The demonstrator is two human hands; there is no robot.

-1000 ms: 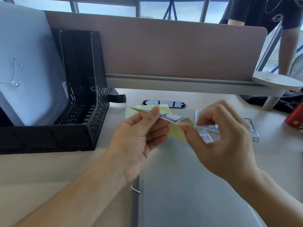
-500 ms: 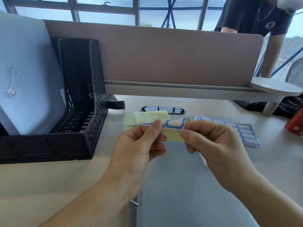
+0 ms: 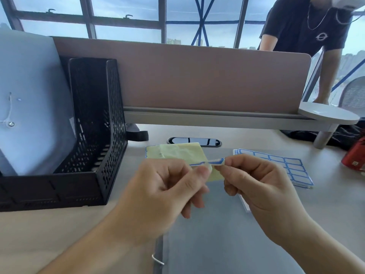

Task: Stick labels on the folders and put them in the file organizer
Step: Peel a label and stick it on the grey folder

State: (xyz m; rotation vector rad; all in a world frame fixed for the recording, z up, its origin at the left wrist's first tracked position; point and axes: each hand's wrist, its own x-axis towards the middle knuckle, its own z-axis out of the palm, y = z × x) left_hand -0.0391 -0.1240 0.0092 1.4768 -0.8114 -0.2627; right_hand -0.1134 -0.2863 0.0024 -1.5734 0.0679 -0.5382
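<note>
Pinching, both hands, above the desk centre. Left hand (image 3: 167, 192) has thumb and forefinger closed on the near edge of a pale yellow, creased paper backing sheet (image 3: 177, 153); the other fingers are curled under. The hand is slightly blurred.

Right hand (image 3: 262, 192) nips the end of a small white sticker label with a blue border (image 3: 217, 162) between thumb and forefinger. The label stretches as a narrow strip from the sheet's right edge to those fingertips, partly lifted off the backing; how much of it remains stuck cannot be told.

Flat grey-blue plastic folder (image 3: 217, 234) lies on the beige desk top (image 3: 59, 224), directly beneath both hands, with a bit of white string at its left edge.

Black perforated plastic file organizer (image 3: 94, 135) stands at left on the desk. A light blue folder with a round string-tie button (image 3: 33, 105) leans inside it, in a left compartment; the rightmost slot shows only mesh.

A stack of white label sheets printed with blue-bordered rectangles (image 3: 286, 167) lies flat on the desk, right of the hands.

Behind: black oval cable port (image 3: 194, 142), dusty-pink desk divider panel (image 3: 197, 76), round white side shelf (image 3: 327, 115). Red can (image 3: 355, 157) at the right edge. A person in a black T-shirt (image 3: 302, 26) leans beyond the divider.
</note>
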